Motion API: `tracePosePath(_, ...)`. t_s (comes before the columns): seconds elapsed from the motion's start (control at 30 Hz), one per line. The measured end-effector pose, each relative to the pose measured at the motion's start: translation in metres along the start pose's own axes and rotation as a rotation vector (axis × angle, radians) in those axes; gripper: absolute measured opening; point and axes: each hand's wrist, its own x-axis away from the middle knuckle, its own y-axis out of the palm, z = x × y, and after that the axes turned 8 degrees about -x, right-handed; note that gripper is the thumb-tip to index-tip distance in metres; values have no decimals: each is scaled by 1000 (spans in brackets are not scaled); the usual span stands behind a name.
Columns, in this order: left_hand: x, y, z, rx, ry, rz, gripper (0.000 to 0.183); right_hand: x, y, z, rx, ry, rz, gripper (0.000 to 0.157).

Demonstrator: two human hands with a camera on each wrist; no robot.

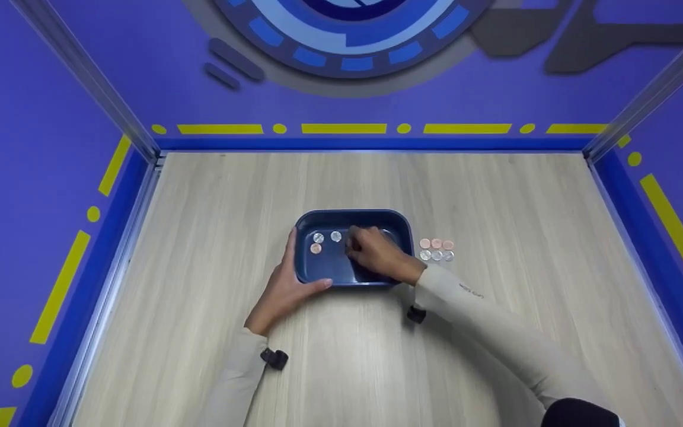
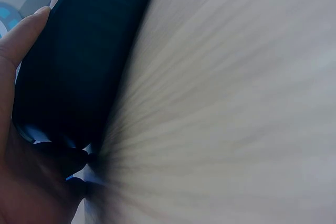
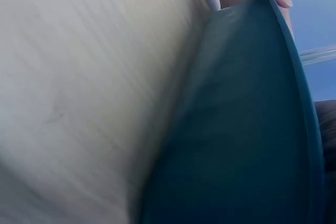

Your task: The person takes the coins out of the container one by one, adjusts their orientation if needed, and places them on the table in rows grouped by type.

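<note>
A dark blue rectangular tray (image 1: 353, 210) with rounded corners sits on the table. My left hand (image 1: 287, 289) grips its left end, thumb along the front rim and the fingers against the side. Inside, towards the left, lie two silver coins (image 1: 335, 236) and a copper coin (image 1: 316, 248). My right hand (image 1: 374, 252) reaches over the right part of the tray with curled fingers pointing down into it; whether a coin is between the fingertips is hidden. In the right wrist view the tray wall (image 3: 241, 119) fills much of the picture and hides the right fingers.
Right of the tray, copper coins (image 1: 436, 244) form a short row on the wooden table (image 1: 525, 237), with a row of silver coins (image 1: 436, 255) just in front. Blue panels (image 1: 341, 107) with yellow marks enclose the back and sides.
</note>
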Motion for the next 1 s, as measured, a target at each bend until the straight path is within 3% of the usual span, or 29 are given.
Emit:
tracePosePath(0.37, 1, 0, 0, -6, -11, 1, 143, 20, -22, 4, -33, -42, 70, 10)
tracePosePath(0.57, 0, 0, 1, -14, 8, 4, 141, 33, -42, -7, -42, 0, 96, 10)
tracePosePath(1.0, -1, 1, 0, -15, 7, 9, 143, 53, -72, -1, -77, 44, 168, 10)
